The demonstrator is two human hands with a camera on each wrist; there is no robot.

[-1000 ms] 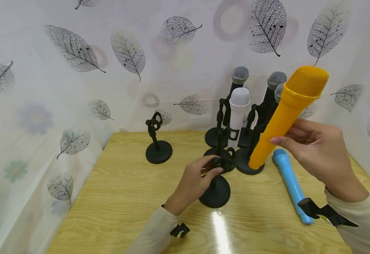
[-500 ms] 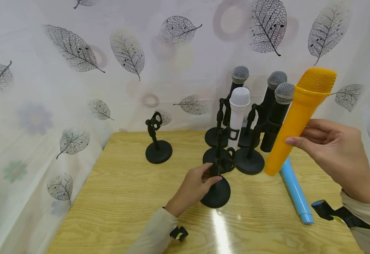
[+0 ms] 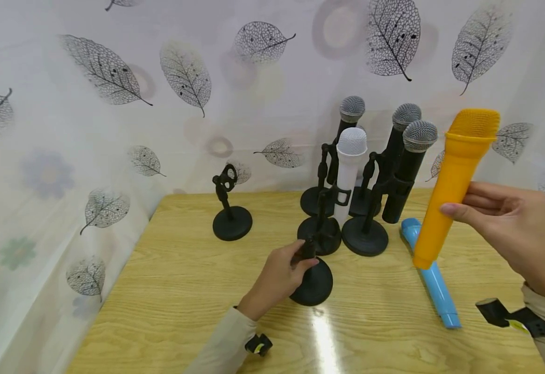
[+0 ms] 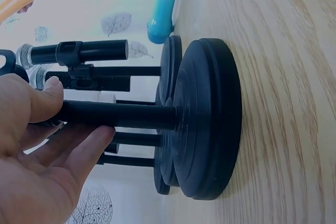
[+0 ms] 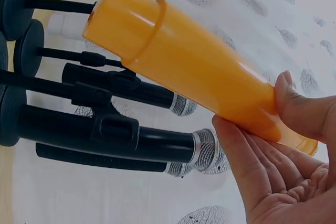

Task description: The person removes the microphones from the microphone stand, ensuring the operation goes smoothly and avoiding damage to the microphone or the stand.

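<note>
My left hand (image 3: 277, 275) grips the post of the front microphone stand (image 3: 313, 283), thumb on one side and fingers on the other. Its round black base sits on the table, as the left wrist view shows from the side; the hand partly hides the stand's top. My right hand (image 3: 511, 223) pinches a yellow-orange microphone (image 3: 452, 192) between thumb and fingers, mesh head up and slightly tilted. In the right wrist view, the lower end of this microphone points toward the stands. A light blue microphone (image 3: 440, 296) lies on the table below it.
Behind the left hand, a white microphone (image 3: 347, 171) and several black microphones, including a front one (image 3: 405, 171), stand in clips on black stands. Another stand (image 3: 232, 223), its clip bare, is at the back left. A leaf-patterned cloth (image 3: 263, 93) hangs behind the wooden table (image 3: 174, 301).
My right hand has moved right and slightly down with the yellow-orange microphone, which is now more upright. My left hand is slightly lower on the post; the clip's ring no longer shows beside it.
</note>
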